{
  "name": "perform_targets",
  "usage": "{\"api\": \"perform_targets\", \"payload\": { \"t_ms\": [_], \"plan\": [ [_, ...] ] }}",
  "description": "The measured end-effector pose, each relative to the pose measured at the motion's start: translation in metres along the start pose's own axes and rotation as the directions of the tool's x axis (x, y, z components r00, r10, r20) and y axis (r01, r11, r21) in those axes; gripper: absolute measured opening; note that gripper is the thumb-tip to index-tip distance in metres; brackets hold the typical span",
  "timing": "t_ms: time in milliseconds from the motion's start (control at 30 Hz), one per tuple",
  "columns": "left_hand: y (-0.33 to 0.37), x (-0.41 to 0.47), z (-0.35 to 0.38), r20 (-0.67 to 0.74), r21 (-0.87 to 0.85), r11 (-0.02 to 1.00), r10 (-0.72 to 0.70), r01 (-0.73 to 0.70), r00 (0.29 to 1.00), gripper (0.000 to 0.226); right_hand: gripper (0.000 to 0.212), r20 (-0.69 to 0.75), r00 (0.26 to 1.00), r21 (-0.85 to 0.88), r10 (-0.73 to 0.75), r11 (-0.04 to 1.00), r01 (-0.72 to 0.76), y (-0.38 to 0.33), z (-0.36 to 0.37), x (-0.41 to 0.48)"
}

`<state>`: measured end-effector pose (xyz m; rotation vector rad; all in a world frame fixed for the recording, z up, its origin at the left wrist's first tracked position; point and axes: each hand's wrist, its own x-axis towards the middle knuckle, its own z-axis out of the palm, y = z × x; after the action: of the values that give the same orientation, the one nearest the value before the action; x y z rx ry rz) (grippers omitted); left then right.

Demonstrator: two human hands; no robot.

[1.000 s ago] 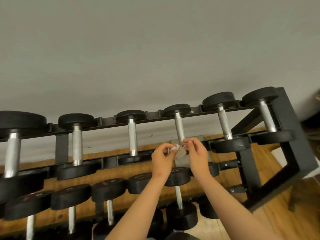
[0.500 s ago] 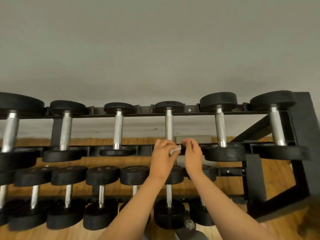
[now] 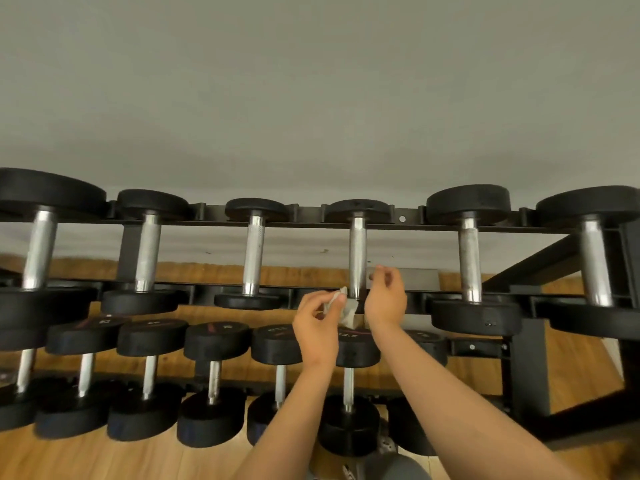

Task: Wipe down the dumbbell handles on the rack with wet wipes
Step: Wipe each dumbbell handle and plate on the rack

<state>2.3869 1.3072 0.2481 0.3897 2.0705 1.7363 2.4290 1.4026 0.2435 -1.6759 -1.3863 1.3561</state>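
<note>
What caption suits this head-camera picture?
Left hand pinches a wet wipe beside a top-row dumbbell handle; right hand hovers nearby.

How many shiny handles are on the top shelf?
6 handles along the top shelf, left to right: first, second, third, fourth, fifth, sixth. More may be hidden past the left edge.

Left hand [image 3: 318, 325] pinching wet wipe [image 3: 347, 309] — crumpled, right hand [image 3: 387, 301] beside dumbbell handle [image 3: 357, 256]
</note>
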Motion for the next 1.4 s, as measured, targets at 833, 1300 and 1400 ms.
{"api": "perform_targets", "payload": {
  "t_ms": [833, 1300, 1400],
  "plan": [
    [-0.017, -0.006, -0.017, 0.026, -0.011, 1.0, -0.013, 0.013, 1.0, 0.028, 0.024, 0.006, 1.0, 0.049, -0.006, 0.999, 0.006, -0.001, -0.005, 0.003],
    [-0.035, 0.038, -0.021, 0.221, 0.215, 0.973, -0.137, 0.089, 0.966, 0.023, 0.024, 0.024, 1.0, 0.024, -0.001, 1.0, 0.0, 0.001, -0.005, 0.006],
    [-0.032, 0.041, -0.022, 0.262, 0.189, 0.975, -0.168, 0.12, 0.95, 0.023, 0.023, 0.032, 0.999, 0.022, 0.002, 1.0, -0.003, 0.002, -0.005, 0.006]
  ]
}}
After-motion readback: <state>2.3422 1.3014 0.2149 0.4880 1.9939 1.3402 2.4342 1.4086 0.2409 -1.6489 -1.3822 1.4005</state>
